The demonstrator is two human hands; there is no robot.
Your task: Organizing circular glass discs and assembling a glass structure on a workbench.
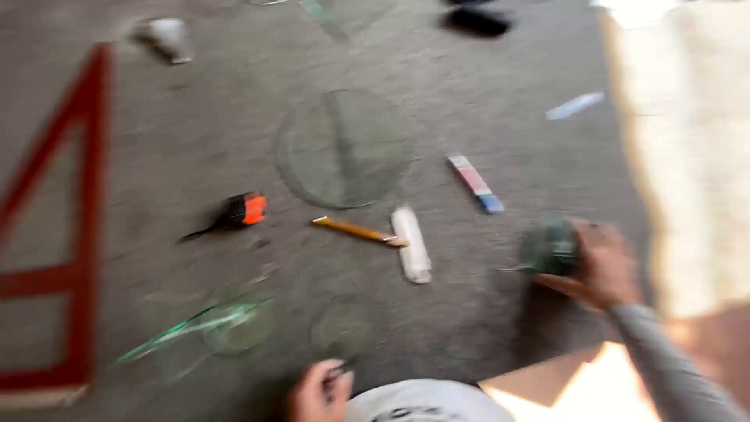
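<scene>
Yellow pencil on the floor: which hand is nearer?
Left. The left hand is below the yellow pencil, slightly left; the right hand sits farther off to its right.

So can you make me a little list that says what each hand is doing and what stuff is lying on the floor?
right hand: holds a stack of round glass pieces
left hand: low in the picture, fingers curled; whether it holds anything is too blurred to tell
biggest thing: large glass disc lying flat on the grey floor
near the disc: yellow pencil, white roll, orange and black tool
lower left: smaller glass circles
</scene>
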